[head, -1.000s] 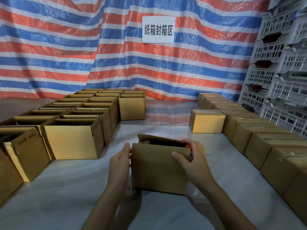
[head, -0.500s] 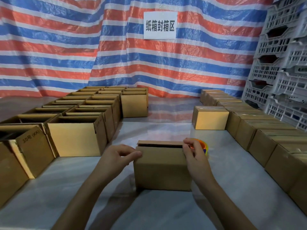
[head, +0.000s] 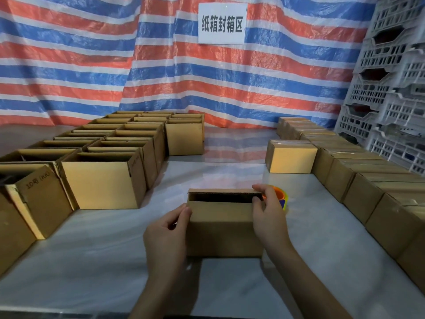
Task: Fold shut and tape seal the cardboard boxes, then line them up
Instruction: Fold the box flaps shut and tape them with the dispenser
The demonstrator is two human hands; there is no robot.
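Observation:
A small brown cardboard box [head: 223, 229] stands on the grey table in front of me, its top flap nearly down with a dark gap left under it. My left hand [head: 166, 236] rests against the box's left side, fingers curled at the upper corner. My right hand [head: 268, 215] grips the right top corner, fingers over the flap's edge. An orange, yellow and blue tape dispenser [head: 279, 196] peeks out behind my right hand. Open boxes [head: 101, 180] stand in rows at the left. Sealed boxes [head: 290, 158] line the right side.
A striped red, white and blue tarp [head: 161, 65] with a white sign [head: 222, 23] hangs behind the table. Stacked grey plastic crates [head: 391, 88] rise at the right. Bare grey table [head: 92, 261] lies between the box rows.
The box went from tilted toward me to standing upright. Its top flap came down close to shut. My left hand moved from the upper left corner to the box's left side.

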